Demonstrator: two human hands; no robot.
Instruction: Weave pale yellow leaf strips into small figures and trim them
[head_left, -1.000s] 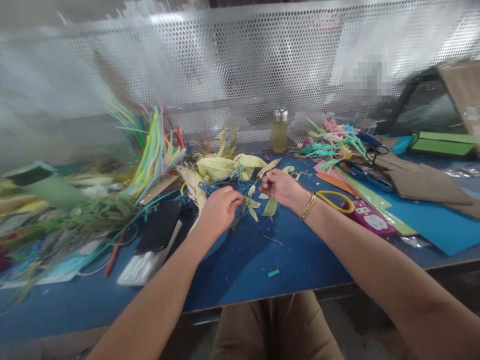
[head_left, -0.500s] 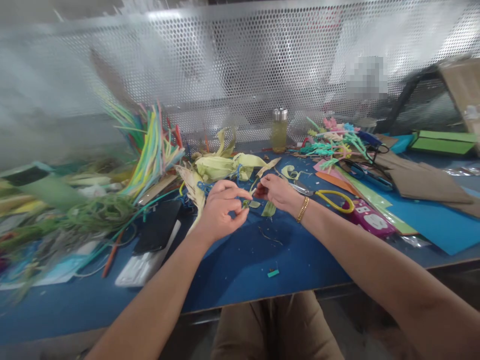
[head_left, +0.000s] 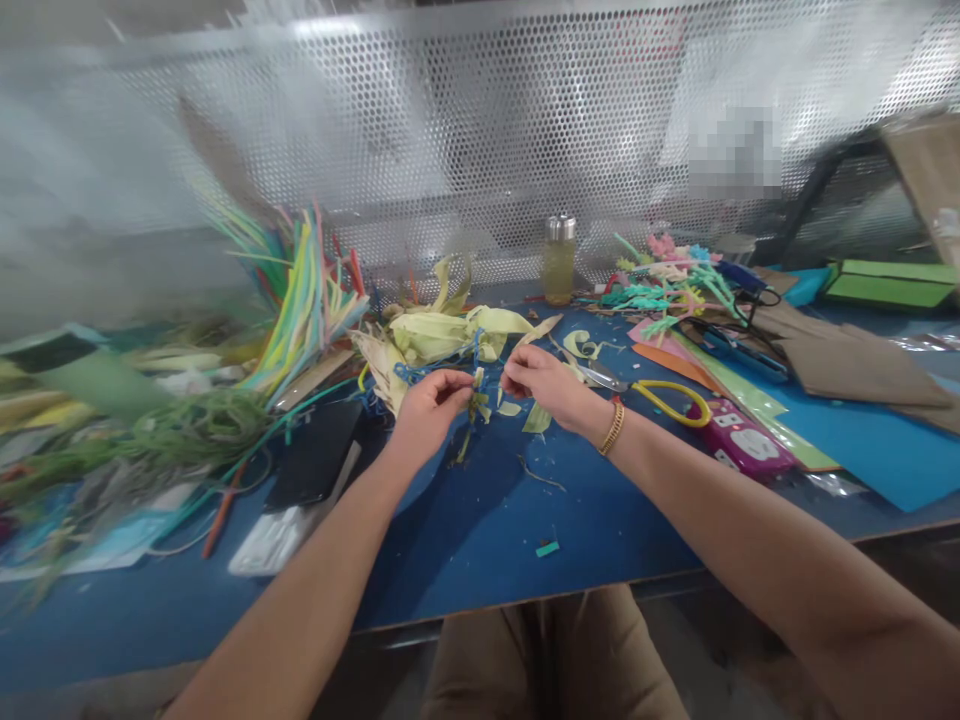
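My left hand (head_left: 424, 410) and my right hand (head_left: 541, 385) meet over the middle of the blue table (head_left: 480, 520). Both pinch a small stem with pale green leaf pieces (head_left: 478, 403) that hangs between the fingertips. A gold bracelet sits on my right wrist. Just behind the hands lies a heap of pale yellow-green husks (head_left: 442, 335) with blue wire tangled in it. Loose leaf cut-outs (head_left: 537, 418) lie under my right hand.
Yellow-handled scissors (head_left: 660, 395) and a pink power strip (head_left: 739, 440) lie right of my right wrist. A bundle of coloured strips (head_left: 304, 295) fans up at left; a black phone (head_left: 315, 450) lies near it. A glass shaker (head_left: 559, 262) stands at the perforated metal back wall.
My left hand's fingers, spread half a second ago, have closed into a pinch on the stem. Both hands have shifted slightly left and the stem now hangs upright between them.
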